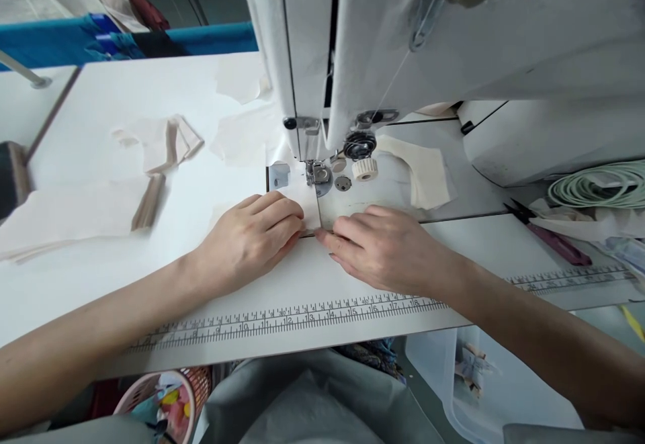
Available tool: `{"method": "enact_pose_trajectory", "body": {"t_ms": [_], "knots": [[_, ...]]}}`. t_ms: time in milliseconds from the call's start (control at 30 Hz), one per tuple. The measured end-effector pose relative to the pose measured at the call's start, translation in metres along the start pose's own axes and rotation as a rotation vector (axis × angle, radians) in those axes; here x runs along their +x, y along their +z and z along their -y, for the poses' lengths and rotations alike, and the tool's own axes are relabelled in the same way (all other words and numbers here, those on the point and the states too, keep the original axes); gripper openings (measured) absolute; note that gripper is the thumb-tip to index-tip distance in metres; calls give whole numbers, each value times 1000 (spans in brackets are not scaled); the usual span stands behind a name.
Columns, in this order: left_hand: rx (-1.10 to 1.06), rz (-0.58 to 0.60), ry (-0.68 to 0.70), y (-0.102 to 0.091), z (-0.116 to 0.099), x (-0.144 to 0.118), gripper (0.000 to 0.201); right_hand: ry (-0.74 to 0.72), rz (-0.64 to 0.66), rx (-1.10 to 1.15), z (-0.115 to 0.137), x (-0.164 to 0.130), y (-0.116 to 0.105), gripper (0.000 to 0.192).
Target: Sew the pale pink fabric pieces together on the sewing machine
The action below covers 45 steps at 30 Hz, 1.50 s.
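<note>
Item: small white fabric piece (pixel 302 203), lying flat on the sewing table (pixel 201 256) just in front of the presser foot (pixel 311 174), about midway along the table and well back from its near edge.

Left hand (pixel 249 239): palm down, fingers together, pressing flat on the piece's left part; nothing is pinched.

Right hand (pixel 388 249): palm down, fingers extended, fingertips (pixel 327 237) touching the piece's near right corner; flat contact, not closed around anything.

Sewing machine (pixel 403 48): white, head directly above the piece; needle plate (pixel 325 182) beneath the foot.

Printed ruler (pixel 282 316): runs along the table's near edge, under both wrists.

Cut cream pieces (pixel 161 142): loose stack towards the far left corner; a larger pale piece (pixel 70 212) lies at the left edge.

Cream piece (pixel 426 172): on the machine bed, right of the needle.

Thread snips (pixel 549 239): dark red handle, near the right edge.

Green cord coil (pixel 599 185): beside the machine base, far right.

Pink basket (pixel 166 397): below the table's near edge, left.
</note>
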<state>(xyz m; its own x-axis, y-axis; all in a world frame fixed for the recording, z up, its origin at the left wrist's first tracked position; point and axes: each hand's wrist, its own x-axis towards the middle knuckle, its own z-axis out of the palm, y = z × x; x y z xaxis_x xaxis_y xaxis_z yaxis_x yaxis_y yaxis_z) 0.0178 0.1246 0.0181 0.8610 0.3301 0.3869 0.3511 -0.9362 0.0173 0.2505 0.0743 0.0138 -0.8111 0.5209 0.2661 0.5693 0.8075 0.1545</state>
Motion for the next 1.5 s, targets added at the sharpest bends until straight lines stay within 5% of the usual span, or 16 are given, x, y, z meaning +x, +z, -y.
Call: {"method": "enact_pose_trajectory", "body": {"t_ms": [1500], "knots": [[-221, -8, -230, 17, -1, 3, 9, -3, -73, -23, 3, -4, 0, 23]]}}
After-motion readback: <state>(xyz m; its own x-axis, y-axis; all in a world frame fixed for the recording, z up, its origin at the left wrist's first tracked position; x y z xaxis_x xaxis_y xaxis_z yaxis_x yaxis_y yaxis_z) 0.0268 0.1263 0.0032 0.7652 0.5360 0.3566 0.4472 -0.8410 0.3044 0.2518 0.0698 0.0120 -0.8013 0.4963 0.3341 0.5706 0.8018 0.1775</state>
